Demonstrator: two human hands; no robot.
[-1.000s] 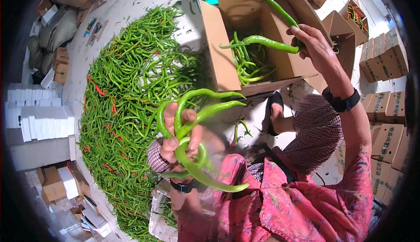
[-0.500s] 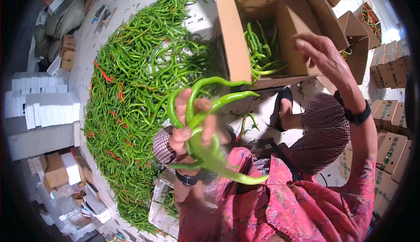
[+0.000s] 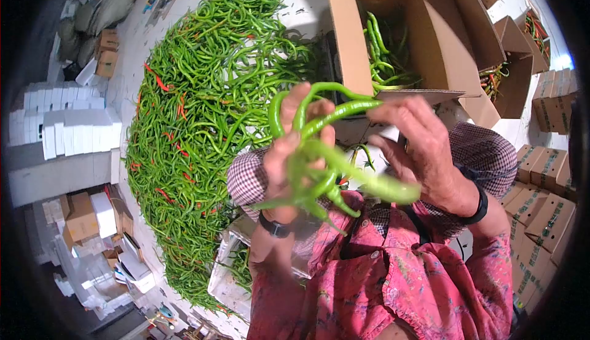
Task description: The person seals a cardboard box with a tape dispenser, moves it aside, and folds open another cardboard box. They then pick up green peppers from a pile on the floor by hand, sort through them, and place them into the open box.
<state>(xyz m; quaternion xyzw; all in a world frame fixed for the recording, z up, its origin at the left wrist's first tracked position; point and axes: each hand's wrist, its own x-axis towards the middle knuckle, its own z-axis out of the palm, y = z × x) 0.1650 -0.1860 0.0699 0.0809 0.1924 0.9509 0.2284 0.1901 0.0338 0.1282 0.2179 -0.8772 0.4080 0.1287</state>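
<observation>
A bunch of long green chili peppers is gripped in my left hand, with curved ends sticking out above and below the fingers. The lower part of the bunch is blurred. My right hand is beside it on the right, thumb and fingers apart and holding nothing, its fingertips right at the tip of one pepper. Just beyond both hands, an upright cardboard box with raised flaps has more green peppers inside. To the left spreads a large heap of green peppers with some red ones among them.
A white crate with a few peppers stands by my left forearm. Stacked cartons line the right side, and another open box with reddish peppers is at the upper right. White boxes are piled at the far left.
My right hand has come down from the box flap to beside the held peppers. My left hand, still gripping the bunch, has shifted up and right in view.
</observation>
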